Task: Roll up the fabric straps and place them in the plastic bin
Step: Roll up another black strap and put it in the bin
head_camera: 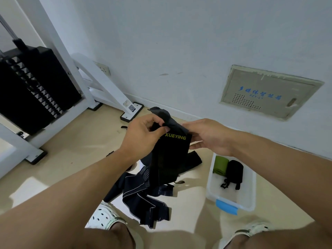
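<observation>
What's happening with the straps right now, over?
Left hand and right hand both grip black strap, top end starting to roll. Two rolls already in bin. More straps on floor. Nothing blocking.

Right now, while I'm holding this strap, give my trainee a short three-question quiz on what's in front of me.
1. True or false: both hands hold the black strap.
2. How many rolls lie in the plastic bin? A) none B) two C) four
3. What word is printed on the strap?

Key
1. True: the left hand pinches its top, and the right hand grips its side.
2. B: a green roll and a black roll.
3. XUEYING.
</observation>
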A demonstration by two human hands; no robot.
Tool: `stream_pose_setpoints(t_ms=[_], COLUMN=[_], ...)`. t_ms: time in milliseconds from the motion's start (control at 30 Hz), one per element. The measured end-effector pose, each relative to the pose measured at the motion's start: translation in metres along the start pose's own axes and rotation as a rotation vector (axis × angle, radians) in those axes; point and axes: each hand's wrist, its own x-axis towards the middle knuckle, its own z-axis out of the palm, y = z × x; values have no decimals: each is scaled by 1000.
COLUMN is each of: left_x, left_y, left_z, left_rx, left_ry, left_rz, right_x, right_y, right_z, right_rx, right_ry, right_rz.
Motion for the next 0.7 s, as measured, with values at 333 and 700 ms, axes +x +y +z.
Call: stream_pose_setpoints(t_ms=[333,700], left_x=[2,-2], left_y=[-4,0], left_z=[0,1], left_rx=[152,-172], left_ry=[-107,-261], left_rz=[9,-222], right_x=[7,1], right_y=[-4,-8], right_z=[-3,-6], right_rx=[-122,-56], right_ry=[549,357], right_rz=[-296,-389])
